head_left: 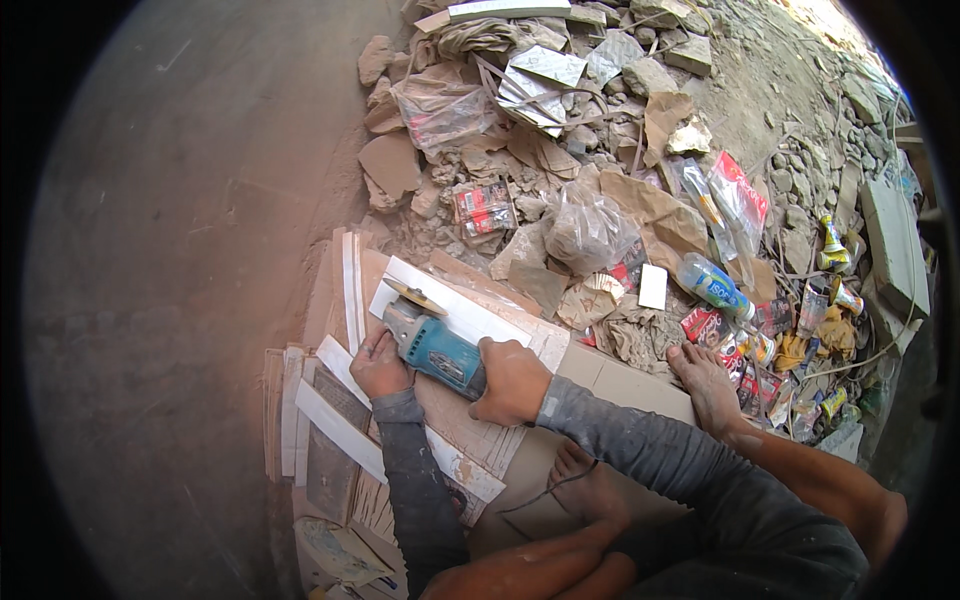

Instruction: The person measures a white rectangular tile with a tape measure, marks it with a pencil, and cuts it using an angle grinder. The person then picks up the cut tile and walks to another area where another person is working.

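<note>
A teal angle grinder [446, 352] lies across the middle, its body slanting down to the right. My right hand [512, 382] is wrapped round its rear end. My left hand [380, 364] is closed against the head of the grinder, its fingertips partly hidden. The round disc [416, 297] sits at the far end of the tool, over a white tile strip [462, 314]. Whether the disc touches the strip, I cannot tell. Beneath the tool is a brownish tile board [470, 425]. Reddish dust hangs in the air left of the disc.
Several cut strips [340, 432] fan out left of my forearm. Rubble [395, 165], plastic bags [592, 232] and a plastic bottle [715, 285] cover the ground beyond. My bare foot [708, 388] is beside the long tile [630, 385]. A grey block [893, 245] lies far right.
</note>
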